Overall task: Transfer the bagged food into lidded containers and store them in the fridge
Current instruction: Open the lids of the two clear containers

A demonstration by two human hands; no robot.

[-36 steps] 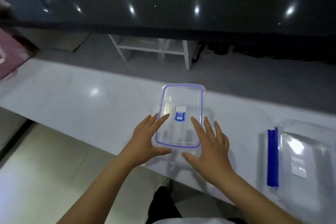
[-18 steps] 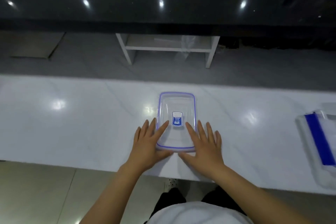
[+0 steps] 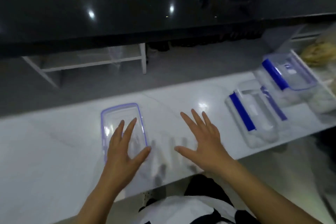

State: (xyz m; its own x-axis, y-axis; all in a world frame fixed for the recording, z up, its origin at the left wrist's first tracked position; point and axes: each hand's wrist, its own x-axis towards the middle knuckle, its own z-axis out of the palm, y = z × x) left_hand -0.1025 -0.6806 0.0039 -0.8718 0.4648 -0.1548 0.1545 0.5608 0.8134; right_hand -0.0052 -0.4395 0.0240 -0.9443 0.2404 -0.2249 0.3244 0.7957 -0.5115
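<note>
A clear lid with a blue rim [image 3: 116, 114] lies flat on the white counter [image 3: 54, 132]. My left hand [image 3: 125, 147] rests on its near half with straight, spread fingers. My right hand [image 3: 201, 140] is spread flat over bare counter to the right of the lid and holds nothing. Further right stands a clear container [image 3: 254, 114] with blue clips. Behind it sits a second lidded container [image 3: 289, 72]. Clear bags with pale contents [image 3: 320, 102] lie at the right edge, and a bag of yellowish food [image 3: 320, 51] shows at the far right, blurred.
The counter is narrow, with its near edge just under my wrists. Beyond its far edge the grey floor drops away, with a white shelf frame [image 3: 91, 63] under a dark glossy worktop [image 3: 127, 5].
My right hand has come off the lid and moved right onto bare counter. My left hand stays on the lid. The view has swung right, bringing the containers and bags into sight.
</note>
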